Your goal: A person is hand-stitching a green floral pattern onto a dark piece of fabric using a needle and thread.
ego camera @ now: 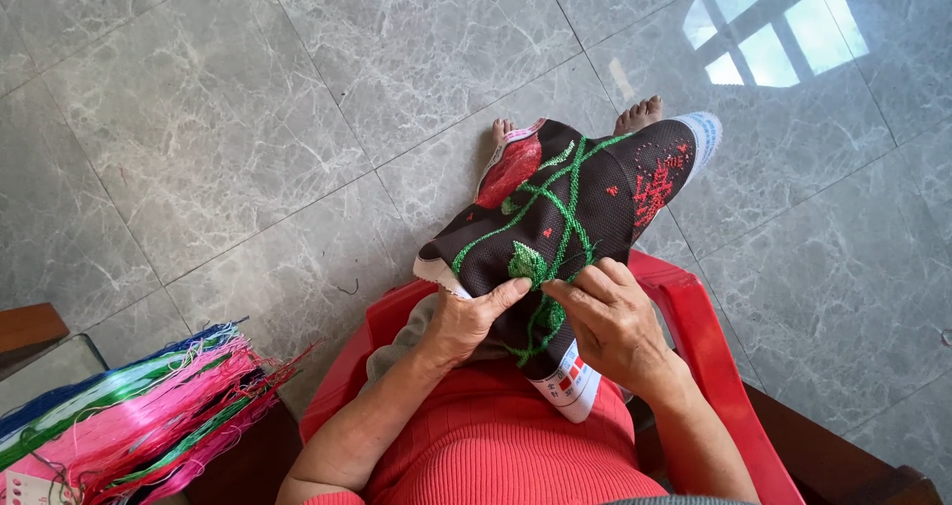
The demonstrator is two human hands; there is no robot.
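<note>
Head view: both hands work a dark embroidered cloth (pixel 575 207) on the lap.
Left hand (pixel 466 321) grips its lower edge, thumb on top; right hand (pixel 615 321) pinches at the green stitching.

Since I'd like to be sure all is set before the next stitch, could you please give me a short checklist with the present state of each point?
1. Left hand grips the cloth, thumb on top: ok.
2. Right hand pinches at the green stitching: ok.
3. Needle held in the right fingers: cannot tell, too small to see.
4. Working thread free of knots: cannot tell.
5. Cloth lies spread over the lap, pattern side up: ok.
6. Thread bundle lies beside the red chair on the person's left, apart from both hands: ok.
</note>
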